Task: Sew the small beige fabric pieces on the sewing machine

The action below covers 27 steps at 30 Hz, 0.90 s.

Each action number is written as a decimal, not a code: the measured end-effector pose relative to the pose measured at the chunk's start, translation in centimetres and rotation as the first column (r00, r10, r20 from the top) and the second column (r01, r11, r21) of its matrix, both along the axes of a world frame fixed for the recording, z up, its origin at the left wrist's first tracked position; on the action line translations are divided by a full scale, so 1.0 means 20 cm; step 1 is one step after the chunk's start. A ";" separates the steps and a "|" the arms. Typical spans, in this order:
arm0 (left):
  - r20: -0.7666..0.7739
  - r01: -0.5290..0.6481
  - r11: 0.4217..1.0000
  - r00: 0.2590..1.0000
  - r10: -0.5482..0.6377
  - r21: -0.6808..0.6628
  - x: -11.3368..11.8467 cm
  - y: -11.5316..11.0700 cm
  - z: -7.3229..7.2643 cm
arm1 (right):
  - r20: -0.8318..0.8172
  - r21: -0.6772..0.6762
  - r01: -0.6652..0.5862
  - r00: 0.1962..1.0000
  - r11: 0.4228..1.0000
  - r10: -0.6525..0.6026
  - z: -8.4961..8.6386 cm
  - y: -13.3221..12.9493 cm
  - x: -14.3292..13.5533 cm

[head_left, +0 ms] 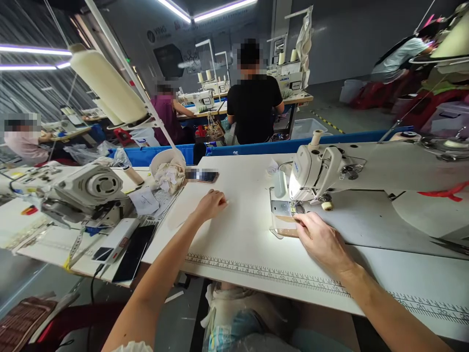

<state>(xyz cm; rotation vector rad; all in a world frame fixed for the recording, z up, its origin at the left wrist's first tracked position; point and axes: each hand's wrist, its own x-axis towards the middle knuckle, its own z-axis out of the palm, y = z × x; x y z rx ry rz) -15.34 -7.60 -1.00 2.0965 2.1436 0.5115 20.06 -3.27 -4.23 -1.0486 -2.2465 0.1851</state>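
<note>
My left hand (211, 204) rests on the white sewing table (238, 234) with its fingers curled, and a small white sliver shows at its fingertips. My right hand (322, 242) lies flat on a small beige fabric piece (284, 231) just in front of the needle plate (281, 208). The white sewing machine (315, 171) stands right behind that hand, its lamp lighting the plate. A printed ruler (264, 272) runs along the table's front edge.
A white bowl of fabric scraps (168, 173) and a phone (205, 175) sit at the table's back left. Another machine motor (88, 188), a dark phone (132, 254) and a large thread cone (106, 83) are to the left. Other people sew at tables behind.
</note>
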 end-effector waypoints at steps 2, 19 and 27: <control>0.025 -0.015 1.000 1.000 0.014 0.022 0.00 0.01 -0.02 | -0.015 0.002 -0.003 1.000 1.000 0.003 0.00 0.00 0.00; 0.464 0.106 0.990 0.875 -0.138 0.094 0.00 -0.10 0.34 | 0.261 0.045 -0.148 0.956 0.988 0.131 0.08 -0.09 0.17; 0.548 0.468 0.859 0.783 -0.294 -0.208 0.59 0.03 0.24 | 0.430 0.166 -0.185 0.897 0.969 0.098 0.08 -0.09 0.09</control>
